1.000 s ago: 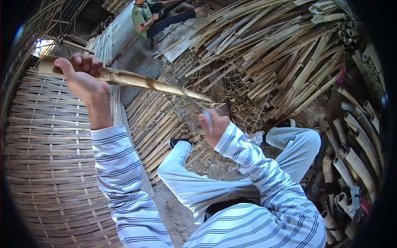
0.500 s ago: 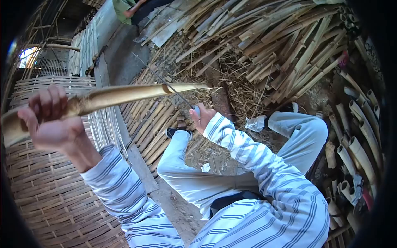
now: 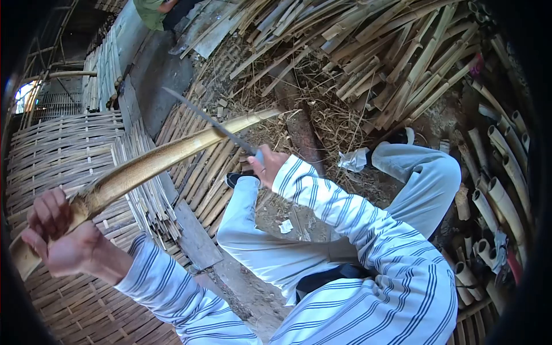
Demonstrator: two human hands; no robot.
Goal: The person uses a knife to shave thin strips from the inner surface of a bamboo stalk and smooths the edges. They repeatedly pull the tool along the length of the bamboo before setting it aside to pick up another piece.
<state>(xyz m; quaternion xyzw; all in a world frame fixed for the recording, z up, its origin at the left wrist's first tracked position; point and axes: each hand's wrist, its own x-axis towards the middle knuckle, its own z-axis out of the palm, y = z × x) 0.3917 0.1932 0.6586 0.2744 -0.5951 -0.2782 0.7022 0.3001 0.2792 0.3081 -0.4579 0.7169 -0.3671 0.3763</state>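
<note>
At the lower left, my left hand [image 3: 66, 233] is wrapped round a long split bamboo piece [image 3: 146, 172], whose hollow inner side faces me. The piece slants up to the right and tapers near the shavings. My right hand [image 3: 269, 164] is closed on the blue handle of a long-bladed knife [image 3: 221, 127]. Its thin blade points up and left, crossing the bamboo near the tapered end.
A heap of split bamboo strips [image 3: 391, 52] lies at the back right. Cut bamboo tubes [image 3: 506, 213] stand along the right edge. Woven bamboo panels [image 3: 63, 167] cover the left side. Another person's green sleeve [image 3: 150, 12] shows at the top, and white paper [image 3: 353, 161] lies near my knee.
My left hand and its end of the bamboo have moved down, so the piece slants more steeply. My right hand with the knife has shifted slightly left and down.
</note>
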